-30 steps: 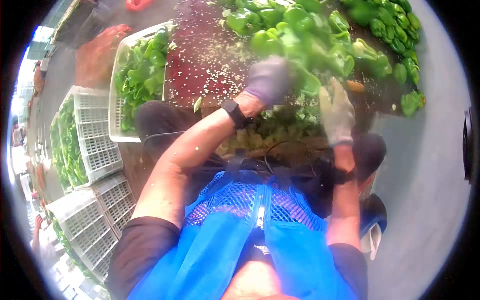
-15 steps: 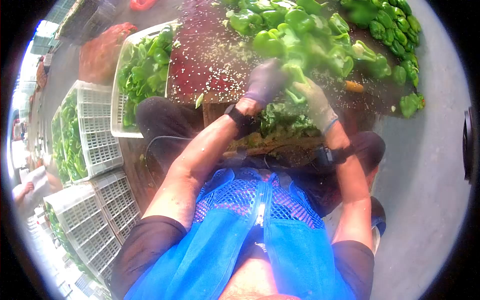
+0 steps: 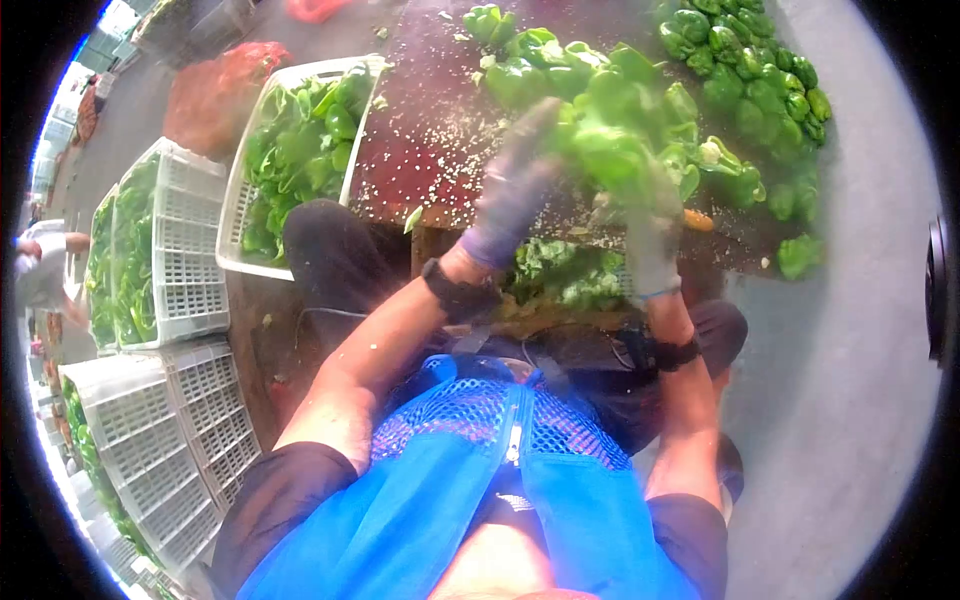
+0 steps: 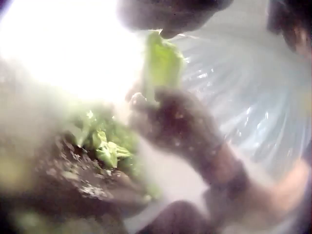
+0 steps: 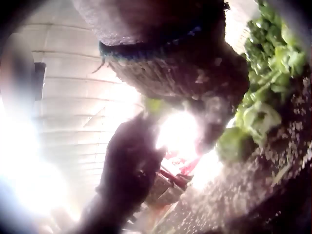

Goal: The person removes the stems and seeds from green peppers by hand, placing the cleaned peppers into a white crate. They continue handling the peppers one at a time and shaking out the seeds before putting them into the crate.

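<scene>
My left hand (image 3: 515,190), in a purple glove, is blurred over the table's near edge beside the pile of green peppers (image 3: 615,130). My right hand (image 3: 655,240), in a pale glove with a blue cuff edge, reaches up against the same pile. In the left wrist view the right hand (image 4: 180,122) grips a green pepper (image 4: 163,63), which stands up from its fingers toward the left hand (image 4: 175,14). The right wrist view has the left hand (image 5: 131,165) below the right hand (image 5: 170,63). Blur leaves the left fingers' hold unclear; I cannot tell it.
Pale seeds dot the dark red table (image 3: 420,100). A small orange object (image 3: 698,220) lies near its front edge. More whole peppers (image 3: 750,80) lie at the right. White crates (image 3: 190,250) of peppers stand at the left. Green scraps (image 3: 565,275) sit below the table edge.
Half a second ago both hands met at a pepper above the table edge; now they are farther apart. The right hand has moved right. The view has shifted slightly.
</scene>
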A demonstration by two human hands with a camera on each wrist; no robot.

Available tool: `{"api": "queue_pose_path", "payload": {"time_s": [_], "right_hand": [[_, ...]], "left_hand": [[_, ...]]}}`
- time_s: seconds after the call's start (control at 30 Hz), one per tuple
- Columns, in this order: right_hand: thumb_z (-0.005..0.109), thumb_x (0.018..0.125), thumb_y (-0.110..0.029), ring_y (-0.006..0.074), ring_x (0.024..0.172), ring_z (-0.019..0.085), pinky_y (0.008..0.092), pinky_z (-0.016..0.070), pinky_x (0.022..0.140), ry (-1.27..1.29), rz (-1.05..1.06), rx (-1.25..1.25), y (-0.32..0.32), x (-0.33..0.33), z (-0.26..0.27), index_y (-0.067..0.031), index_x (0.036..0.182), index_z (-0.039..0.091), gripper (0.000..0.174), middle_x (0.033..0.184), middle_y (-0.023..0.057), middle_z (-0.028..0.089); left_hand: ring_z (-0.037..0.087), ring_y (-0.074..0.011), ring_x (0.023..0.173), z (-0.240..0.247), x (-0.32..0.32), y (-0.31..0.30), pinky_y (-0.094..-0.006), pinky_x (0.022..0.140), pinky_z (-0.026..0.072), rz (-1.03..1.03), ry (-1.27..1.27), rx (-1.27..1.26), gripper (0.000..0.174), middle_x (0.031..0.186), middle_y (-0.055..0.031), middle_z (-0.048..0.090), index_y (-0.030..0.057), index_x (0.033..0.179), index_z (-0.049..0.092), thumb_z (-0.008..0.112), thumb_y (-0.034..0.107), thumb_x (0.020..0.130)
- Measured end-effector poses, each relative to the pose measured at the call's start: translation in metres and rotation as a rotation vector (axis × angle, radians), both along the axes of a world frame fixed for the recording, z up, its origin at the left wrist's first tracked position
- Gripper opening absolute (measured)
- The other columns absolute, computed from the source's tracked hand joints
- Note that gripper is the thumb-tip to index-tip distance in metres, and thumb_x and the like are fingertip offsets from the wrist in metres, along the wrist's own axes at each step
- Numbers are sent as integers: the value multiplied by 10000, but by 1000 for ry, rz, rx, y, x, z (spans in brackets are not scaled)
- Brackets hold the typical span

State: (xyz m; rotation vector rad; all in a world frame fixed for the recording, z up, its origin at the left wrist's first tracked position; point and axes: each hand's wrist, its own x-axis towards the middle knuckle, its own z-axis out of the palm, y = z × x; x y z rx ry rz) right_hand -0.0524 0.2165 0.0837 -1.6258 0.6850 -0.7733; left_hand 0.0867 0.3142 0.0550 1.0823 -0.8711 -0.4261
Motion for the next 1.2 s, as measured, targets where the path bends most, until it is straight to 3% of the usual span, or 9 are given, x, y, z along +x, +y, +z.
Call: {"api": "queue_pose_path", "payload": {"time_s": [0.1, 0.2, 0.3, 0.53, 0.63, 0.7, 0.83, 0.97, 1.2], "right_hand": [[547, 920, -147, 226, 953, 639, 315, 523, 787, 267, -352, -1059, -21, -2, 16, -47, 1251, 553, 346, 1150, 116, 605], [534, 919, -126, 240, 962, 637, 333, 520, 798, 149, -447, -1328, -20, 6, 22, -49, 1241, 558, 331, 1153, 119, 608], [626, 827, -75, 282, 929, 648, 352, 542, 771, 143, -238, -1113, -22, 25, -3, -93, 1179, 588, 354, 1081, 120, 630], [610, 826, -51, 260, 968, 654, 347, 539, 805, 366, -172, -1095, -38, 17, -28, -63, 1206, 572, 382, 1106, 121, 645], [608, 844, -100, 273, 940, 660, 353, 533, 801, 157, -300, -920, -41, 14, -28, -70, 1201, 576, 360, 1080, 129, 653], [597, 859, -139, 293, 951, 660, 400, 523, 817, -64, -433, -321, -20, 14, -19, -100, 1210, 571, 353, 1068, 131, 654], [569, 891, -123, 255, 806, 675, 376, 566, 699, 285, -240, -912, -12, 29, -56, -15, 1163, 539, 294, 960, 131, 657], [542, 893, -94, 219, 588, 656, 336, 576, 467, 22, -112, 363, -11, 10, -31, -15, 1115, 545, 236, 893, 159, 660], [518, 905, -121, 223, 586, 650, 358, 577, 488, 100, -15, 662, -7, -2, -36, -23, 1099, 554, 220, 830, 154, 662]], "left_hand": [[415, -282, 1292, -9, 38, 2, -402, 1090, 286, -171, 664, 29, 688, 1424, -150, 409, 46, 1454, 278, 332, 511, 948], [424, -260, 1272, 8, 36, -10, -420, 1075, 314, -176, 924, 59, 695, 1399, -140, 429, 59, 1429, 336, 336, 556, 944], [538, -240, 1051, 32, 11, -25, -435, 951, 417, -504, 969, -81, 642, 1212, -132, 540, 100, 1352, 448, 313, 576, 943], [336, -258, 1336, -18, 22, -42, -462, 1112, 209, -529, 816, 63, 849, 1462, -167, 369, 116, 1450, 335, 305, 740, 874], [363, -243, 1316, -41, 30, -31, -476, 1092, 222, -325, 315, 74, 829, 1422, -163, 417, 87, 1427, 359, 351, 711, 881], [427, -200, 1243, -17, 31, -25, -455, 1007, 323, -133, 894, 144, 731, 1328, -126, 517, 122, 1380, 442, 425, 662, 887], [515, -210, 1130, -22, -8, -47, -342, 898, 394, -160, 835, 175, 693, 1327, -111, 537, 146, 1372, 473, 381, 652, 907], [517, -202, 1163, -20, 23, -16, -333, 971, 397, -12, 505, 324, 525, 1277, -106, 579, 84, 1307, 543, 528, 442, 923], [603, -164, 1046, -15, 22, 7, -283, 916, 469, 134, -124, 864, 432, 1142, -105, 641, 44, 1223, 587, 631, 224, 833]]}}
